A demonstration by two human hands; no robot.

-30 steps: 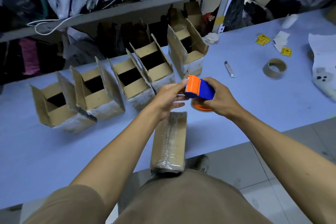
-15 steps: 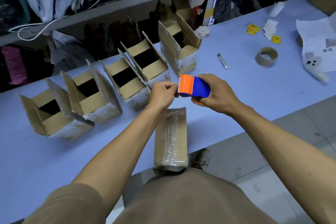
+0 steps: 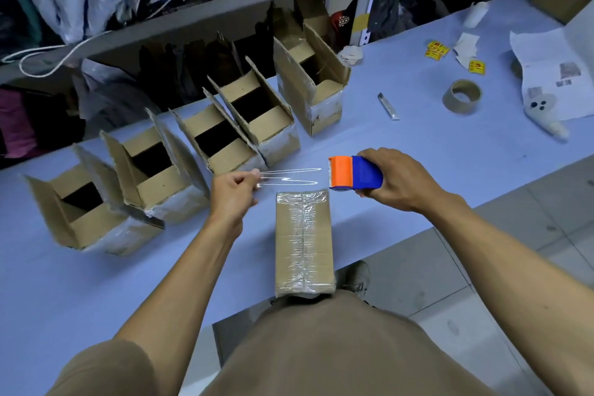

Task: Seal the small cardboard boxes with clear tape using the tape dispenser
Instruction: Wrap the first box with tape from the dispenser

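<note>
A: Head view. Where's the tape now?

B: Clear tape strip [image 3: 289,177] is stretched in the air betw. both hands, just past the far end of the closed box [image 3: 303,243]. Left hand [image 3: 229,194] pinches the free end; right hand [image 3: 397,183] is clenched round the tape dispenser [image 3: 355,173].

A: Handling?

B: Prob. thin, floppy, sticky; likely folds on itself if it goes slack. Grip at the very end, keep it taut. Box looks light, stiff cardboard, its top glossy w/ film.

A: Edges, room?

B: Box near end sits at the near edge of the surface [image 3: 418,138], against the person's body. Open boxes [image 3: 244,125] are in a row far-left, near the left hand. Right side is more open; empty tape core [image 3: 462,96] is well apart.
</note>
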